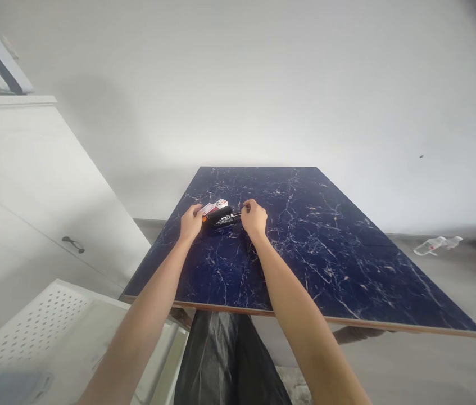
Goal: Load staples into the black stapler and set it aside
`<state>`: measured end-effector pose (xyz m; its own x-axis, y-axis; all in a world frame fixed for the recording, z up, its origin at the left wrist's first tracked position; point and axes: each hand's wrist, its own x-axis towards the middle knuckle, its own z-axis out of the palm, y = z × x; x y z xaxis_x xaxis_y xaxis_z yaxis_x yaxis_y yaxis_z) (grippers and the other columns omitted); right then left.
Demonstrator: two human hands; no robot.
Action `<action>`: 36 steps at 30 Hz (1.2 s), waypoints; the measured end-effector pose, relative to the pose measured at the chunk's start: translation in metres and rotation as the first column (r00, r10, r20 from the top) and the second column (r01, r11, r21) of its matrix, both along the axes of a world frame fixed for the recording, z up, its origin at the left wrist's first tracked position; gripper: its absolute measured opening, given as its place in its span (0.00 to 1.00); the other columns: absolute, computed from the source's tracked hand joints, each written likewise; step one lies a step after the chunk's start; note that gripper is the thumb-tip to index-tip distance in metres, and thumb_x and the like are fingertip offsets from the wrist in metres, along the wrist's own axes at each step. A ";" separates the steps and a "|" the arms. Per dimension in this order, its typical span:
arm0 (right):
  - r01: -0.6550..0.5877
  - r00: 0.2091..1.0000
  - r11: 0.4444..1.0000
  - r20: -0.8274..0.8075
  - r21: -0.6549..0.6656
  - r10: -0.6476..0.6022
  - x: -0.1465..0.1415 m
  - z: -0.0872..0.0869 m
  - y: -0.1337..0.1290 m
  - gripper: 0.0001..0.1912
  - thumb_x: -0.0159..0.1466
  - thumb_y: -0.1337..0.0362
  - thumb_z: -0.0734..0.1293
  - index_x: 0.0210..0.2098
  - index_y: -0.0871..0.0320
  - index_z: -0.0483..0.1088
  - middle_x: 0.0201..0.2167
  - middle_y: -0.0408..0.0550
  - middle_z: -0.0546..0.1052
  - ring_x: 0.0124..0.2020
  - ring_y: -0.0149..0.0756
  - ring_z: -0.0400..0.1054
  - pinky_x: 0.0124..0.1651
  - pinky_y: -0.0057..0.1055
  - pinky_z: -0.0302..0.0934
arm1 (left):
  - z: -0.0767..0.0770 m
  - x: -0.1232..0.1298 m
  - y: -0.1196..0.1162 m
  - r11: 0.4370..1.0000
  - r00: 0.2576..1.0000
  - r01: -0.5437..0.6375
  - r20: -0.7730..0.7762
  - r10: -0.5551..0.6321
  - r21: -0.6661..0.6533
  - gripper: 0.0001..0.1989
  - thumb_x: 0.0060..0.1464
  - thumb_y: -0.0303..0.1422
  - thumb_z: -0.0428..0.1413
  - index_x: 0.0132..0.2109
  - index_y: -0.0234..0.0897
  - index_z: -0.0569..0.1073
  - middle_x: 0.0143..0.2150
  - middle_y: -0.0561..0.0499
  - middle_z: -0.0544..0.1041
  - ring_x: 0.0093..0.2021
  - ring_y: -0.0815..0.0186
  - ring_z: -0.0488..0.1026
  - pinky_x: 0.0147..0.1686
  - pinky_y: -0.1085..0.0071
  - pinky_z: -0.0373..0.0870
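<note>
On the dark blue, marble-patterned table [305, 225] lies a black stapler [220, 216], its long halves spread apart and a silvery part showing between them. My left hand [191, 223] is closed at the stapler's left end, thumb and finger beside a small white-and-red box [208, 210]. A second white-and-red box [221, 203] sits just behind the stapler. With curled fingers, my right hand [255, 218] is at the stapler's right end, pinching a thin metal piece [236, 214] that reaches toward it. The fingertips of both hands are partly hidden.
A white cabinet [31, 185] with a dark handle [73, 244] stands to the left. Below it is a white unit with a perforated panel [31, 320]. A pale wall [263, 84] rises behind the table. Clear plastic bottles [436, 244] lie on the floor at the right.
</note>
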<state>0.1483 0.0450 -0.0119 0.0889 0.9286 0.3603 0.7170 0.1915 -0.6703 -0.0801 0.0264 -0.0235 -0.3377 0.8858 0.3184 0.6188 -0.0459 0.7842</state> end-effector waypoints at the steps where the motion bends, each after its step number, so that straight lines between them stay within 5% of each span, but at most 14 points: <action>1: 0.028 0.998 0.999 -0.060 -0.018 -0.029 0.003 0.000 0.001 0.16 0.66 0.68 0.58 0.49 0.55 0.72 0.45 0.49 0.80 0.44 0.38 0.73 0.47 0.30 0.61 | 0.000 0.000 0.000 1.000 1.000 0.007 -0.001 -0.007 0.002 0.15 0.61 0.30 0.52 0.53 0.39 0.76 0.54 0.46 0.80 0.55 0.57 0.75 0.57 0.63 0.68; 15: 0.040 0.996 0.949 0.094 -0.313 -0.011 -0.004 0.004 0.000 0.19 0.59 0.65 0.64 0.48 0.63 0.77 0.43 0.62 0.80 0.48 0.52 0.75 0.50 0.37 0.65 | -0.001 0.005 -0.001 0.998 0.984 0.068 -0.161 -0.069 -0.008 0.20 0.66 0.32 0.42 0.59 0.38 0.71 0.61 0.44 0.74 0.62 0.54 0.70 0.62 0.58 0.63; 23: -0.162 0.972 0.935 0.112 -0.316 0.206 -0.021 0.007 -0.010 0.17 0.58 0.66 0.64 0.45 0.55 0.79 0.43 0.54 0.82 0.48 0.48 0.75 0.50 0.34 0.65 | -0.001 0.006 0.001 0.997 0.980 0.076 -0.184 -0.081 -0.032 0.20 0.67 0.32 0.42 0.59 0.36 0.71 0.62 0.42 0.74 0.62 0.54 0.69 0.62 0.58 0.63; 36: -0.196 0.968 0.935 0.096 -0.296 0.234 -0.023 0.004 -0.010 0.17 0.58 0.66 0.63 0.44 0.56 0.78 0.43 0.54 0.81 0.47 0.49 0.75 0.47 0.34 0.65 | -0.001 0.004 0.003 0.994 0.982 0.087 -0.162 -0.097 -0.063 0.20 0.68 0.33 0.42 0.58 0.36 0.72 0.61 0.41 0.74 0.61 0.54 0.70 0.61 0.59 0.63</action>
